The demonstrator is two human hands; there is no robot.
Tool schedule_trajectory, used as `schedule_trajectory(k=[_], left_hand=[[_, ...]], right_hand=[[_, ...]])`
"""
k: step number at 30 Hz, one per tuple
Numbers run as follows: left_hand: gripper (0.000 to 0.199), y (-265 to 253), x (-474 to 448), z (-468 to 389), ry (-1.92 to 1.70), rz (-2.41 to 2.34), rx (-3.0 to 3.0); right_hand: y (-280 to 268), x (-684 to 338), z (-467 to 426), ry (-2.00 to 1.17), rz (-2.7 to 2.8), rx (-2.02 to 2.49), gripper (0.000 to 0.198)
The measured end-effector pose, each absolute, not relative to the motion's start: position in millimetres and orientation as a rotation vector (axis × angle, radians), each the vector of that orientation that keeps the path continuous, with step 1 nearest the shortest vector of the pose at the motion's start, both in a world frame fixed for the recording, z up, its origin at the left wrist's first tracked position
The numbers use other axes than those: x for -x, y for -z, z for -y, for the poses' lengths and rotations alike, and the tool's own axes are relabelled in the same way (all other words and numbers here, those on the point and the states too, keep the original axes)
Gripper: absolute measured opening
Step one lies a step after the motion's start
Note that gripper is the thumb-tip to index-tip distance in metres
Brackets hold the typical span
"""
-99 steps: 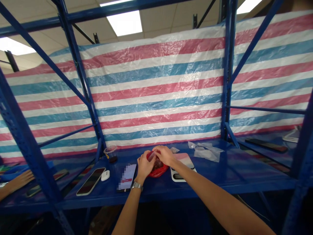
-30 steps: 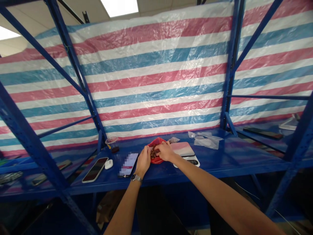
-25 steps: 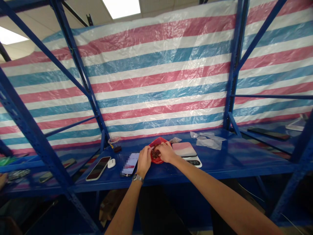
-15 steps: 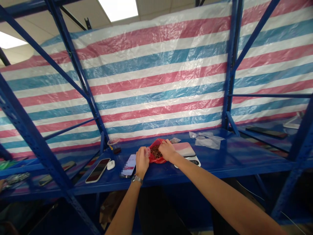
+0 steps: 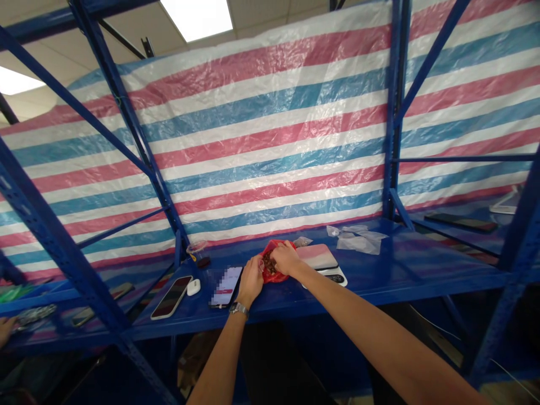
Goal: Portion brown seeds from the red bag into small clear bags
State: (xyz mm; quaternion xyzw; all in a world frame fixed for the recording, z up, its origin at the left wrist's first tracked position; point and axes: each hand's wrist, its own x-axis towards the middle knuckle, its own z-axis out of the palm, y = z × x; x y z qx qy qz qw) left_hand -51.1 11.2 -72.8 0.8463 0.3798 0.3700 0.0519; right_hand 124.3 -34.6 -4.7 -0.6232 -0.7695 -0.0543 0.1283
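Note:
A red plastic bag [image 5: 276, 276] lies open on the blue shelf, filled with small brown pieces [image 5: 269, 263]. My right hand [image 5: 285, 257] reaches into it from the right, its fingers bent down among the pieces; what they pinch is hidden. At the bag's left side is my left hand [image 5: 252, 277], a watch on its wrist, fingers closed round a bit of clear plastic [image 5: 261, 264], seemingly a small bag. Just left of that hand lies a phone [image 5: 228, 286] with a lit screen.
A pink-topped flat object [image 5: 317, 257] rests on a white scale [image 5: 340, 279] at right. Clear bags [image 5: 358, 242] lie behind it. Leftward are another phone [image 5: 172, 297], a white earbud case [image 5: 193, 287] and a clear cup [image 5: 198, 254]. Another person's hand [image 5: 5, 331] shows far left.
My left hand has shifted slightly right, closer against the red bag. My right hand's fingers have moved a little left over the brown pieces. The view has tilted slightly.

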Motion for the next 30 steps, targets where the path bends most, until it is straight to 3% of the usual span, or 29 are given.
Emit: schedule_trajectory(k=[6,13,23,30], left_hand=[[0.048,73,52,-9,-1.117,-1.2,-2.516],[0.041,70,51,-8,-1.209,-1.281,-2.474],[0.038,69,51,-5,-1.167,-1.253,-2.555],[0.038,70,47,-5,-1.214,-1.209,-2.499]], right_hand=[[22,-127,29,-0.031,2.055,1.809,0.021],[30,-139,26,-0.205,1.918,1.708,0.024],[18,-132,33,-0.119,2.006,1.497,0.018],[16,-128,38,-0.083,2.075,1.34,0.037]])
